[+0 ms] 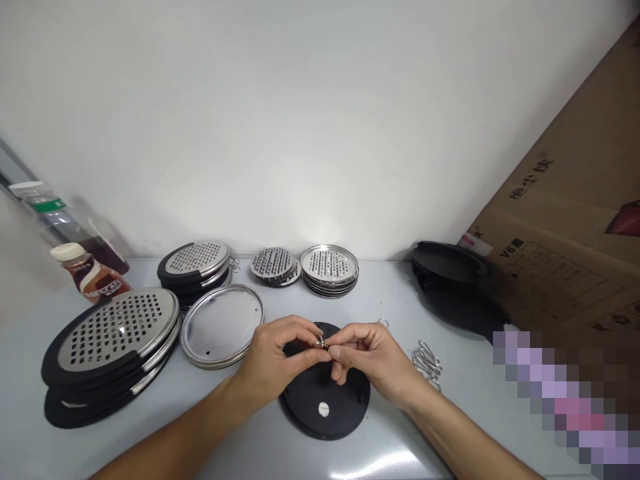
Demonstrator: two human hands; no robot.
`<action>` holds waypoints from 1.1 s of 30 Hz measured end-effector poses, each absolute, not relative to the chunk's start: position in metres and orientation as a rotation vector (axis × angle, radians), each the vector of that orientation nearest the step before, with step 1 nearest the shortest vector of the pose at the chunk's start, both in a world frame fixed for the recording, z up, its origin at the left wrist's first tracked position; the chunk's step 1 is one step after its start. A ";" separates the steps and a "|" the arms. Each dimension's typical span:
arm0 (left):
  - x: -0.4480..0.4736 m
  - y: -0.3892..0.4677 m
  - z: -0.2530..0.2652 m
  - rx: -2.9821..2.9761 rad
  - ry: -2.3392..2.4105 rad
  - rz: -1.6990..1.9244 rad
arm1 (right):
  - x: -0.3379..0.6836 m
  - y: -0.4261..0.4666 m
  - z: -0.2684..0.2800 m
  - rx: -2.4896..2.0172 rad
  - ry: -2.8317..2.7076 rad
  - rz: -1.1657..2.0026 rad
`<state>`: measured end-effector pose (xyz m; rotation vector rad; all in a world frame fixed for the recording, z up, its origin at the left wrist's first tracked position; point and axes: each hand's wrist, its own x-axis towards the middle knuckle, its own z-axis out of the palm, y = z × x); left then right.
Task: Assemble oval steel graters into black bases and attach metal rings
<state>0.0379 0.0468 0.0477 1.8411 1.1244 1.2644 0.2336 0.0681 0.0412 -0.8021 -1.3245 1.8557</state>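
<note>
My left hand (277,357) is closed in a pinch, thumb and forefinger on a small shiny metal ring (319,343). Tip to tip with it, my right hand (367,357) pinches the same ring from the other side; the fingertips hide part of it. Under both hands a round black plastic disc (325,423) with a white round sticker lies on the table. Right of my right hand is a heap of bent metal wire loops (427,363). One more loop (383,322) lies alone behind that hand.
Stacked black-rimmed grater discs (115,333) stand at left, with another such stack (197,260) behind. Shallow metal rims (223,323) sit nearby. Round grater plates (274,263) and a rimmed stack (329,267) line the wall. Bottles (93,273), black parts (450,280) and a cardboard box (565,220) flank them.
</note>
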 end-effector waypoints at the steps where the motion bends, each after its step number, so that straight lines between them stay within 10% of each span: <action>1: 0.038 0.046 0.048 1.835 1.116 1.271 | 0.234 0.068 0.041 -0.800 -1.320 1.867; 13: 0.039 0.047 0.045 1.686 1.129 1.170 | 0.233 0.070 0.040 -0.820 -1.278 1.776; 24: 0.038 0.046 0.052 1.755 1.112 1.212 | 0.230 0.054 0.038 -0.826 -1.830 0.605; 33: 0.038 0.046 0.051 1.720 1.101 1.167 | 0.228 0.056 0.041 -0.669 -1.925 0.424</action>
